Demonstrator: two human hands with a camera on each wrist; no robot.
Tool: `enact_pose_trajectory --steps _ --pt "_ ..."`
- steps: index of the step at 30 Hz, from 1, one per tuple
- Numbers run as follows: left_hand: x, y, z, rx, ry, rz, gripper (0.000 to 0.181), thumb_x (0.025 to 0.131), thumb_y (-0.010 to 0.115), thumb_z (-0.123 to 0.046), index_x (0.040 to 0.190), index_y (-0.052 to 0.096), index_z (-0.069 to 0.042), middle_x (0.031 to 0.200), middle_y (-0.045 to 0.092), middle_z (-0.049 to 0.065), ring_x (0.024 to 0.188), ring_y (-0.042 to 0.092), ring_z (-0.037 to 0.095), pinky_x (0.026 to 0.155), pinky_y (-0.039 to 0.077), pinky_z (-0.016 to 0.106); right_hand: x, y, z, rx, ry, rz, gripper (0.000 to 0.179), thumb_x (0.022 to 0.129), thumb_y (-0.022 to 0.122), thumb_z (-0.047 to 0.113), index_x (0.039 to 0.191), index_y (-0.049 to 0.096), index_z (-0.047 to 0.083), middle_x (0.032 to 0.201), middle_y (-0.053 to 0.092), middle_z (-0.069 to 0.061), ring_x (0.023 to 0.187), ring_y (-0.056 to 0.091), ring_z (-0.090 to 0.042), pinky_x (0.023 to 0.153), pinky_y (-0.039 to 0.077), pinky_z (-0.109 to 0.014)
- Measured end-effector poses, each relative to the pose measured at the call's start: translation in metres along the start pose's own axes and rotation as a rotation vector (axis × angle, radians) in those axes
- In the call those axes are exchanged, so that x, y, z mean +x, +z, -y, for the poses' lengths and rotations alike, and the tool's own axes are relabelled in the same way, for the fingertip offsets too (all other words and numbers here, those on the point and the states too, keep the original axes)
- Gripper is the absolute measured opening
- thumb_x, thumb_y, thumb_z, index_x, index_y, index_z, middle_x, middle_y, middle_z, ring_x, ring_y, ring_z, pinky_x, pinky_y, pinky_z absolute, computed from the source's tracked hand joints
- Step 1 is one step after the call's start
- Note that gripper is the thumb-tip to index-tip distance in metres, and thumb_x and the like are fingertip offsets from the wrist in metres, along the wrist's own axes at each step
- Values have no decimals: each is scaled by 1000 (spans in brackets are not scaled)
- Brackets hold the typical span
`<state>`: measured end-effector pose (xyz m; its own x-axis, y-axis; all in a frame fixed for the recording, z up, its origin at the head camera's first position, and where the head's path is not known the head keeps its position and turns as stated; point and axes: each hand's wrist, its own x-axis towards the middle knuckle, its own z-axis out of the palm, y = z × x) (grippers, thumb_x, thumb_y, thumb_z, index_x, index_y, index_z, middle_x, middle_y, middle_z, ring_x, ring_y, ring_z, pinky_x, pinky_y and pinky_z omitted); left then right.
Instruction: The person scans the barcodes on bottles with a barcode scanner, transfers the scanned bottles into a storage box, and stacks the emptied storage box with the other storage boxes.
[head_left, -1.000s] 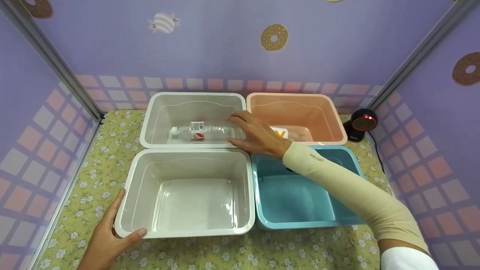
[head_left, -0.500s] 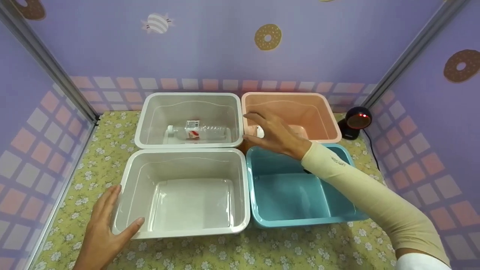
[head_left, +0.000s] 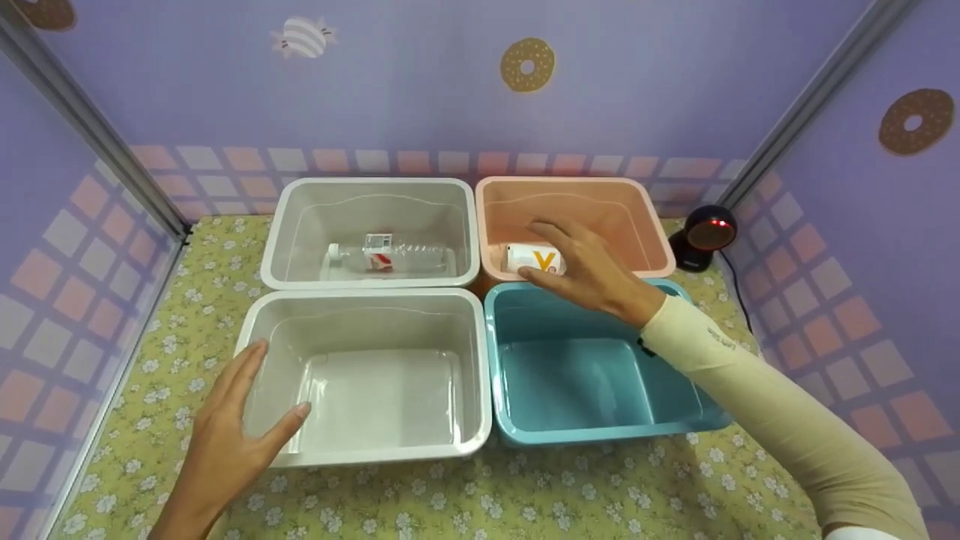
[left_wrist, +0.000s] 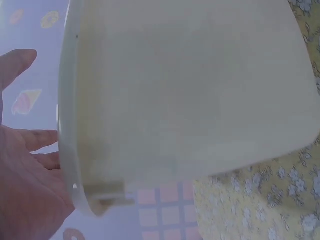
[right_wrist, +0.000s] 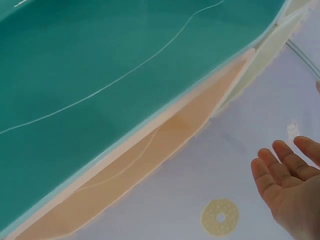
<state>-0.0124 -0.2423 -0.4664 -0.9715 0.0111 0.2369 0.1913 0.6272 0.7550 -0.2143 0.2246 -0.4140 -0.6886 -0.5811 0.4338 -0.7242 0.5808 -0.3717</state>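
Observation:
My right hand (head_left: 589,266) hovers over the front rim of the peach bin (head_left: 660,236), fingers spread and holding nothing. Partly behind its thumb, a white can-like cylinder (head_left: 523,255) with an orange V lies on its side in that bin. In the right wrist view the same hand (right_wrist: 292,182) has its fingers loosely extended. My left hand (head_left: 232,424) is at the left side of the front white bin (head_left: 375,454), thumb and fingers apart. The left wrist view has that hand (left_wrist: 32,185) with fingertips right at the bin's rim (left_wrist: 67,125).
A clear plastic bottle (head_left: 412,257) with a white cap lies in the grey-white back left bin (head_left: 274,247). The blue bin (head_left: 570,390) stands front right, under my right forearm. A black scanner (head_left: 705,234) with red lights and a cable stands at the back right. Purple walls enclose the flowered tabletop (head_left: 420,502).
My right hand has moved right, from beside the bottle's bin to over the peach and blue bins, uncovering the white cylinder. My left hand has shifted up and inward along the front white bin.

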Motion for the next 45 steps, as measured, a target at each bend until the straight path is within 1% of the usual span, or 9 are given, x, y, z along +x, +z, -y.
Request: enact_pose_trajectory --steps 4,11,15,18,21,27,31,36,45 --pt "10 10 -10 -1 31 53 96 96 88 -26 174 35 -10 176 32 24 159 28 56 119 26 85 -15 -12 -4 -22 32 -14 67 102 82 34 153 60 -3 153 60 -23 141 58 -41 114 51 -59" --pt "22 28 -22 51 60 132 97 97 87 -34 174 33 -8 178 29 20 159 30 52 119 29 83 -43 -32 -9 -34 123 -15 69 102 82 33 157 58 0 159 56 -22 149 51 -42 120 44 -63" --pt "25 37 -25 57 61 174 97 99 85 -36 174 31 -7 179 27 20 160 28 50 121 30 80 -59 -39 -11 -44 161 -6 72 100 84 31 159 56 0 162 53 -23 152 48 -43 121 42 -67" --pt "26 42 -29 55 52 201 98 100 84 -39 175 29 -8 180 24 19 161 27 50 121 31 79 -70 -44 -12 -45 186 -1 75 98 86 28 160 54 0 165 51 -24 153 46 -45 121 41 -70" --pt "27 48 -32 54 48 224 98 101 83 -43 175 29 -9 180 24 18 162 27 49 122 31 78 -81 -48 -11 -46 230 8 76 98 86 26 162 53 1 168 47 -24 155 43 -46 120 38 -73" --pt "30 60 -36 63 68 249 101 100 83 -45 176 28 -9 180 26 18 161 29 48 124 31 75 -101 -51 -13 -57 295 23 77 100 84 27 165 49 4 170 44 -23 156 41 -47 120 37 -76" --pt "32 64 -39 62 70 258 100 99 83 -47 176 29 -11 179 28 17 161 31 47 122 34 76 -113 -54 -14 -59 313 20 79 100 84 28 166 48 5 171 43 -22 156 40 -48 120 36 -76" --pt "34 69 -43 58 64 270 100 100 82 -50 176 29 -12 180 28 14 162 32 44 122 36 74 -129 -58 -16 -50 362 29 78 102 83 30 167 47 7 172 42 -22 157 37 -49 121 33 -78" --pt "38 82 -52 45 76 297 102 100 80 -56 177 27 -15 180 28 12 162 32 43 122 36 73 -145 -66 -11 -49 397 9 77 102 83 28 167 48 7 173 40 -21 157 37 -50 119 34 -79"
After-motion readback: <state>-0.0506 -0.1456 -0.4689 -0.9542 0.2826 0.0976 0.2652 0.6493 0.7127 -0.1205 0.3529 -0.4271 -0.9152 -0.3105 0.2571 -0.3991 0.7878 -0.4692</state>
